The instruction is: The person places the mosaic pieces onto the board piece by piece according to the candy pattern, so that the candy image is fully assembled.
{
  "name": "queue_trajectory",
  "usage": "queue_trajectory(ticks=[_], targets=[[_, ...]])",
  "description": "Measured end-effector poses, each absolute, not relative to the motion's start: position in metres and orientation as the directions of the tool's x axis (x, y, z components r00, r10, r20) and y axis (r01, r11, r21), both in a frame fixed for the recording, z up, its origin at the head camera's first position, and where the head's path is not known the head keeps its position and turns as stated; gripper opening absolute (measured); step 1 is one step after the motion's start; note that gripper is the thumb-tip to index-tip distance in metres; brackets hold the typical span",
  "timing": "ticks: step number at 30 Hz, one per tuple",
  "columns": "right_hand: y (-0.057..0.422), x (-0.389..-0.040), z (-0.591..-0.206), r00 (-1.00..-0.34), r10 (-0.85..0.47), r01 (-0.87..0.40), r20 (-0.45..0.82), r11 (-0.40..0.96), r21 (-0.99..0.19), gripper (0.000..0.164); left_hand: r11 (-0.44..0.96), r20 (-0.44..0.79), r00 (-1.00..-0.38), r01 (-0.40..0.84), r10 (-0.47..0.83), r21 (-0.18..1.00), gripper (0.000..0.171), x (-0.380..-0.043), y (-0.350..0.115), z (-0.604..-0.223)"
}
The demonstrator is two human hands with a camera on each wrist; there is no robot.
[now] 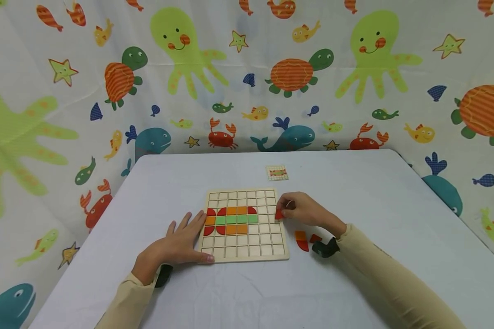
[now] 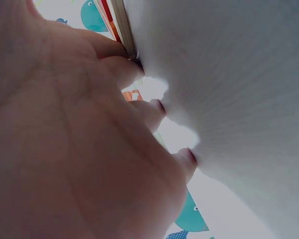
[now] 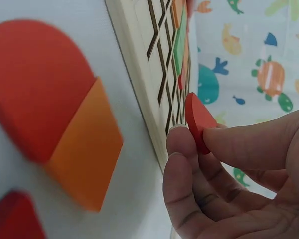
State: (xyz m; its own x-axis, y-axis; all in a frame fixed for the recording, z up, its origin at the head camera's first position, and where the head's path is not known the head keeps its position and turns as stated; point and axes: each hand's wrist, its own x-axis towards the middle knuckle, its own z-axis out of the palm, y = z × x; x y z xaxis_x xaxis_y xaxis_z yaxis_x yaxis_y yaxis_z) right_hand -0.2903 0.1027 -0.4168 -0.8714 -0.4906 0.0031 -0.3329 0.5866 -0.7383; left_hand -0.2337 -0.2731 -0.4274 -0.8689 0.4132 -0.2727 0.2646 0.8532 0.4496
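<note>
A wooden grid board [image 1: 247, 253] lies on the white table with rows of red, orange and green tiles in its left and middle cells. My left hand [image 1: 179, 242] rests spread at the board's left edge, its thumb on the near left corner. In the left wrist view the fingertips of the left hand [image 2: 104, 129] touch the table beside the board's side. My right hand [image 1: 302, 208] is at the board's right edge, pinching a red tile [image 3: 199, 122] with a rounded side between thumb and fingers.
Right of the board lie an orange square tile [image 1: 300, 235], a red quarter-round tile [image 1: 303, 245] and another red tile [image 1: 315, 238], near the right wrist. A small pattern card [image 1: 277, 172] lies behind the board. A curtain printed with sea animals hangs behind the table.
</note>
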Motion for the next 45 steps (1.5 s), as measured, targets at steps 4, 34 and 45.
queue_trajectory(ticks=[4,34,45], targets=[[0.095,-0.29,-0.416,-0.861,-0.508,-0.347,0.015,0.568,-0.746,0.011,0.854,-0.273,-0.869,0.266,0.414,0.447,0.134,-0.234,-0.273,-0.428],[0.051,-0.281,-0.423,-0.825,-0.566,-0.355,0.011,0.503,-0.788,0.006,0.851,-0.272,-0.873,0.252,0.405,0.461,0.134,-0.231,-0.273,-0.428],[0.043,-0.284,-0.424,-0.808,-0.589,-0.393,0.003,0.534,-0.748,0.007,0.852,-0.282,-0.87,0.245,0.404,0.462,0.134,-0.233,-0.273,-0.427]])
